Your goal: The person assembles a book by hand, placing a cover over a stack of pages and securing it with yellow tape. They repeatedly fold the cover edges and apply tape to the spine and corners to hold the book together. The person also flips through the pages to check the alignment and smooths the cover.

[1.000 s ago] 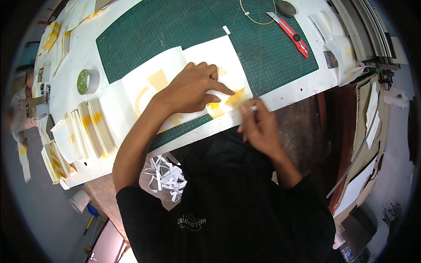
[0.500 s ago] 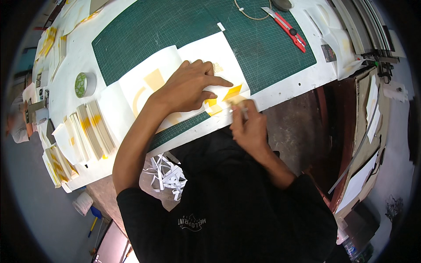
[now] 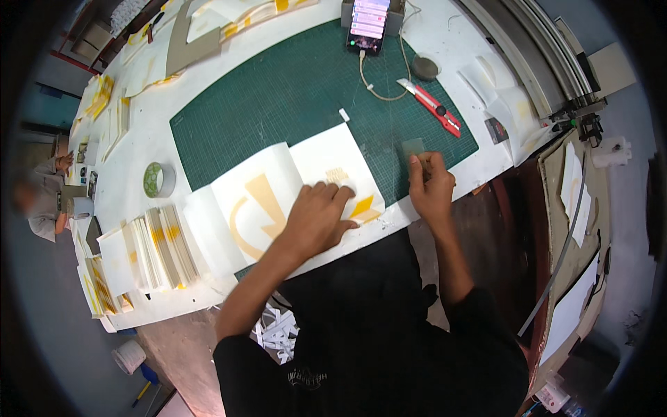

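Green cutting mat (image 3: pixel 292 104) on white table (image 3: pixel 451 42) | left hand (image 3: pixel 316 219) flat, fingers spread, pressing white sheet (image 3: pixel 292 184) | right hand (image 3: pixel 431 184) pinching small clear scraper (image 3: pixel 413 148).

I see the white sheet (image 3: pixel 326 163) with yellow shapes flat under my left hand (image 3: pixel 318 219), and a small grey square (image 3: pixel 413 147) at my right hand's (image 3: pixel 431 184) fingertips.

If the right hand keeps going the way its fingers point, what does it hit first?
The right hand already touches a small grey card; beyond that, probably the red knife, though depth is unclear.
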Motion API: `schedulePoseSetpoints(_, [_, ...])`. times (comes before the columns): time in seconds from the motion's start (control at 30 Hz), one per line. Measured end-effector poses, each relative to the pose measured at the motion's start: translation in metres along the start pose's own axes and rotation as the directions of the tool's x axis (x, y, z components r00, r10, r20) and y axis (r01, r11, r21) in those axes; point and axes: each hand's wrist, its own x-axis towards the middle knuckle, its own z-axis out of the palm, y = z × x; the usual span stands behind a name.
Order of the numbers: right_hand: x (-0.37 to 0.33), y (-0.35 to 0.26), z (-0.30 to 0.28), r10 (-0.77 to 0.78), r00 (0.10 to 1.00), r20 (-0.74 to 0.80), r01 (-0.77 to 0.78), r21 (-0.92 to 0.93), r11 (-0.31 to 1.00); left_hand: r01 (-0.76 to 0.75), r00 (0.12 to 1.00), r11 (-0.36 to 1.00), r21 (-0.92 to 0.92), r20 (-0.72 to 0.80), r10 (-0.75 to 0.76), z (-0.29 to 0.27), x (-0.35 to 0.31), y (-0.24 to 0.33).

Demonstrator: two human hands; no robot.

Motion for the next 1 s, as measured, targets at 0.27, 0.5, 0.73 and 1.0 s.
schedulePoseSetpoints(0.27, [0.017, -0.014, 0.004, -0.254, 0.966, -0.038, 0.236, -0.264, 0.935, 0.060, 0.998, 0.989, -0.134, -0.012, -0.062, 0.004, -0.006, 0.007])
schedulePoseSetpoints(0.5, [-0.013, -0.055, -0.030, -0.200, 0.913, 0.357, 0.057, 0.372, 0.926, -0.029, 0.982, 0.949, -0.312, -0.187, -0.031, 0.005, -0.015, 0.014])
schedulePoseSetpoints(0.73, [-0.009, -0.062, -0.022, -0.385, 0.809, 0.444, 0.106, 0.535, 0.838, -0.181, 0.891, 0.978, -0.104, -0.438, 0.118, 0.007, -0.031, 0.019])
schedulePoseSetpoints(1.0, [0.017, -0.082, -0.035, -0.418, 0.850, 0.320, 0.173, 0.579, 0.797, 0.226, 0.747, 0.959, 0.171, -0.662, -0.058, 0.003, -0.077, -0.036])
